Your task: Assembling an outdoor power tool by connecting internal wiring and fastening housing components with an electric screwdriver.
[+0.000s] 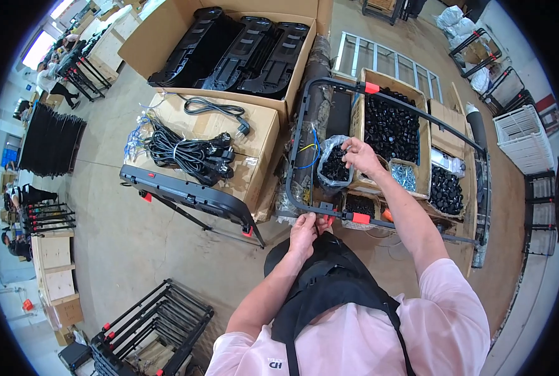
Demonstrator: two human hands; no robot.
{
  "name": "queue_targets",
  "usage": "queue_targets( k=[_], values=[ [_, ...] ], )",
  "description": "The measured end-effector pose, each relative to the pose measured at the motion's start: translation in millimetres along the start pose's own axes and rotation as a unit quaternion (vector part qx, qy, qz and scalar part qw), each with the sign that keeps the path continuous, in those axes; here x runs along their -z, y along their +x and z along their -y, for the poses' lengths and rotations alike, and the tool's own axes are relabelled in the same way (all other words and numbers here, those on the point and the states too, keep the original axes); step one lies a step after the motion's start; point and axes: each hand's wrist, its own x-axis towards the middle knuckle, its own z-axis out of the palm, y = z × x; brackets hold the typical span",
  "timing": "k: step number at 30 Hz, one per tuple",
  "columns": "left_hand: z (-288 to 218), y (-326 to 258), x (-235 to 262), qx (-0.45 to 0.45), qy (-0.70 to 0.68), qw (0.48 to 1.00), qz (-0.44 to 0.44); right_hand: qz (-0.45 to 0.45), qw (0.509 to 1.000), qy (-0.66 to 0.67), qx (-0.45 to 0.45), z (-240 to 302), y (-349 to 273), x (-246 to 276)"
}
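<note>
A black tubular frame [296, 138] with red sleeves lies across the boxes in front of me. My left hand [304, 234] is at its near left corner, fingers curled in; what they hold is hidden. A small red part [329, 219] shows beside those fingers. Inside the frame's outline, my right hand [362, 156] is over the rim of a clear plastic bag [333, 182] full of small black parts. Its thumb and fingers are bent together, and anything between them is too small to make out. Blue and yellow wires [316, 150] stick out by the frame's left bar.
A wooden crate of black caps [389, 128], a bag of screws [403, 177] and more black parts [445, 191] lie beyond. At left, a carton [254, 141] carries bundled power cables [182, 150]; a black panel on legs [191, 197] stands before it. Stacked frames [160, 319] stand lower left.
</note>
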Motion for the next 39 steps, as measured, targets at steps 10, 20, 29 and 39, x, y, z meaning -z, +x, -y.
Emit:
queue_targets(
  k=[10,20,29,39],
  values=[
    [2.8,2.6,-0.5,-0.009,-0.036,0.999,-0.021,0.034,0.973,0.221,-0.054,21.4,-124.3,-24.8],
    [-8.2,4.8,9.6,0.034,0.009,0.999,-0.035,0.037,0.922,0.315,-0.222,-58.0,-229.7,-75.4],
    [-18.8,-1.6,21.1,0.091,0.042,0.995,-0.023,0.036,0.87,0.418,-0.259,-68.3,-166.3,-147.3],
    [-23.5,-8.7,19.4,0.066,0.141,0.988,0.007,0.033,0.894,0.4,-0.2,-85.7,-163.9,-159.3]
  ],
)
